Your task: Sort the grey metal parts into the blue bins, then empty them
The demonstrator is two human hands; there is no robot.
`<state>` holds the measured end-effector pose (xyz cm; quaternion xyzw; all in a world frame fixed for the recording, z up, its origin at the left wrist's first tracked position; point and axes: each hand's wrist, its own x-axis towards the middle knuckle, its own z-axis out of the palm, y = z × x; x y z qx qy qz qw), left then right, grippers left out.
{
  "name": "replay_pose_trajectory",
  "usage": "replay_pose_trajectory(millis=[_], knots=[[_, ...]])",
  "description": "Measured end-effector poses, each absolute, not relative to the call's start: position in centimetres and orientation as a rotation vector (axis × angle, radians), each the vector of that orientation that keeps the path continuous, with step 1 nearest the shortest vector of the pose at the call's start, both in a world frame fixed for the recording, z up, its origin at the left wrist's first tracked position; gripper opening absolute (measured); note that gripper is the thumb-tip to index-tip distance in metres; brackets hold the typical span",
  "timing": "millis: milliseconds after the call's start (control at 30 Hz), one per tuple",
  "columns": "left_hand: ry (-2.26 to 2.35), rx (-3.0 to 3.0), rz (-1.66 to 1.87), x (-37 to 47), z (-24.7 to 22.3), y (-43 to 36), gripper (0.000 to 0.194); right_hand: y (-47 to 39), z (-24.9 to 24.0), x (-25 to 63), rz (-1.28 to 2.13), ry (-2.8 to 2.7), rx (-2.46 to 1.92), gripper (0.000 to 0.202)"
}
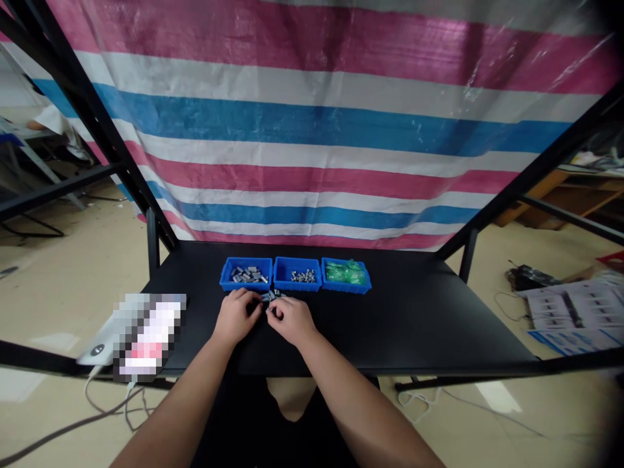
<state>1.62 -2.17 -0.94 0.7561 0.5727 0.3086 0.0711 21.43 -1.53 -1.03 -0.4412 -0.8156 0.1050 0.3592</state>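
Observation:
My left hand (236,316) rests low over the black tabletop with its fingers curled and thumb drawn in. Close beside it, my right hand (293,319) has thumb and forefinger pinched together; whatever either hand holds is too small or hidden to name. Just beyond the fingertips lies a little pile of small metal parts (272,295). Behind it stand three blue bins in a row: the left bin (246,286) has short metal cylinders (249,274), the middle bin (297,285) bolt-like metal pieces (303,276), the right bin (347,287) green plastic packets (347,272).
A white device (104,341) and a blurred-out phone-like screen (153,331) lie at the table's left edge, with cables (129,400) hanging down. Black frame posts (468,257) flank the table. A striped plastic sheet (312,130) hangs behind it.

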Motion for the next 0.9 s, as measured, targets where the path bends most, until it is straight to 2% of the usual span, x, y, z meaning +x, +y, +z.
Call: replay_pose_trajectory(millis=[200,333,600,833,900], knots=[[1.787,2.267,0.893,1.7,-0.9,-2.3,0.014,0.1,-1.3,23.2,0.280,-1.509,-1.152,0.019],[1.823,2.280,0.855,1.8,-0.9,-2.2,0.016,1.3,-1.7,23.6,0.288,-1.358,-1.195,0.024],[1.797,2.278,0.821,1.8,-0.6,-2.2,0.013,0.2,-1.1,23.9,0.300,-1.543,-1.210,0.014],[1.790,2.273,0.812,1.8,-0.4,-2.3,0.010,-0.4,-1.4,23.0,0.203,-1.932,-1.444,0.025],[1.782,2.270,0.817,1.7,-0.5,-2.2,0.010,-0.3,-1.7,22.6,0.142,-2.002,-1.498,0.022]])
